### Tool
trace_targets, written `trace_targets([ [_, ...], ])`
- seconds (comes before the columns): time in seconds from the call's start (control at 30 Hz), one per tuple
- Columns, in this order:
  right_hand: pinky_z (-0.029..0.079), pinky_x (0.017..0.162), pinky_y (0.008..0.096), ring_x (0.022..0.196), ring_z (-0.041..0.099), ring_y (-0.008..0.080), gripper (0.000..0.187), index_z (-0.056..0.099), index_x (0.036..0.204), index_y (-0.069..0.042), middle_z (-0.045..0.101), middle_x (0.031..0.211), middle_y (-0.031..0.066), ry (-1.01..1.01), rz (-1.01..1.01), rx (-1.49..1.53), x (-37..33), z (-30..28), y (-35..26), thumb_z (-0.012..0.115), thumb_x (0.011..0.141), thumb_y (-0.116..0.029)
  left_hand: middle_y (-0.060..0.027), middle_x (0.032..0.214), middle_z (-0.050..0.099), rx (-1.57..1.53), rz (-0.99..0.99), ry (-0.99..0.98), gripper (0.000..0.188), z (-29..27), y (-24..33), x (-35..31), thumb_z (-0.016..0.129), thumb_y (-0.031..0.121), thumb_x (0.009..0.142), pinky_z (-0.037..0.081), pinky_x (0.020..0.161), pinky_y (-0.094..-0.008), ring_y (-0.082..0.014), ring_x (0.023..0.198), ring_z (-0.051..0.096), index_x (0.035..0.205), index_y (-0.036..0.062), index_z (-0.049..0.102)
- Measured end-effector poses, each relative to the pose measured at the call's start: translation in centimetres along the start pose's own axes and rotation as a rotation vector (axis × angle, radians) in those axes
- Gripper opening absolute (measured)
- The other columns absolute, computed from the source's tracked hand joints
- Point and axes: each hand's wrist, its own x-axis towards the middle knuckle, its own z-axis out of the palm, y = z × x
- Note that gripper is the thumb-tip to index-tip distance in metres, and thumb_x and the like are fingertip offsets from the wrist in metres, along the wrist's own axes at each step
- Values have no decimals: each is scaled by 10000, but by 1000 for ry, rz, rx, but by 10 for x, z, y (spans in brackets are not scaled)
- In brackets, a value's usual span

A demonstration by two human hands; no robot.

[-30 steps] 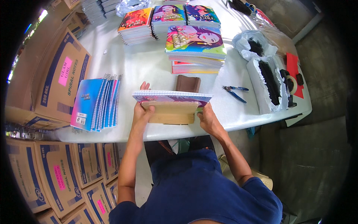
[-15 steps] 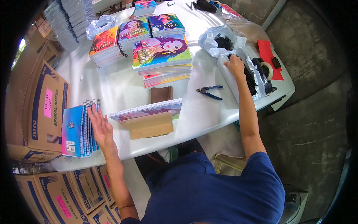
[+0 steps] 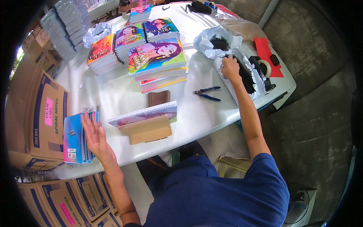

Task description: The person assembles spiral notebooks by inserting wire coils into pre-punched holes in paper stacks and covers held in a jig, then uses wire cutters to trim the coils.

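Observation:
With fingers stretched out, my left hand (image 3: 95, 138) lies against the wire spines of several blue and pink spiral notebooks (image 3: 72, 136) at the table's left edge. My right hand (image 3: 231, 69) reaches into a white-lined tray (image 3: 223, 75) of black binding coils (image 3: 246, 77). Its fingers are curled closed at the coils; what is between them is hidden. Between my arms, a single notebook block (image 3: 147, 114) with a colourful cover leans in a brown cardboard stand (image 3: 147, 130). A brown block (image 3: 159, 98) sits just behind it.
Blue-handled cutters (image 3: 208, 94) lie left of the tray. Stacks of bright-covered notebooks (image 3: 157, 56) fill the table's far middle. A bag of black coils (image 3: 219, 42), a tape dispenser (image 3: 264, 70) and a red sheet (image 3: 267, 53) are at the right. Cartons (image 3: 47, 113) stand at the left.
The whole view has shifted slightly. My left hand has moved a little closer onto the notebook spines, its thumb now further apart. My right hand stays at the coils.

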Motion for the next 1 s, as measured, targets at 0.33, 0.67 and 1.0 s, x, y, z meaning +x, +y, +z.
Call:
trace_targets([
  [0.33,516,801,523,930,647,434,177,640,864,-10,656,970,263,-42,155,219,18,-14,10,612,757,-149,-158,1566,264,22,8,34,607,-17,14,-1,522,16,959,240,1163,-411,-311,1439,275,1508,25,263],
  [0.67,488,690,333,754,643,224,155,720,995,-62,698,877,106,-13,-351,661,-37,-148,-91,675,853,-106,-179,1500,383,869,447,-529,674,100,37,3,708,277,837,252,1122,-528,-390,1413,297,1428,80,450],
  [1.0,432,610,278,659,511,114,178,728,975,-71,632,802,36,-378,-241,1249,-104,-145,-145,730,801,-30,-47,1297,609,1068,291,-873,530,132,13,6,597,409,887,419,1033,-507,-326,1205,566,1383,251,498],
])
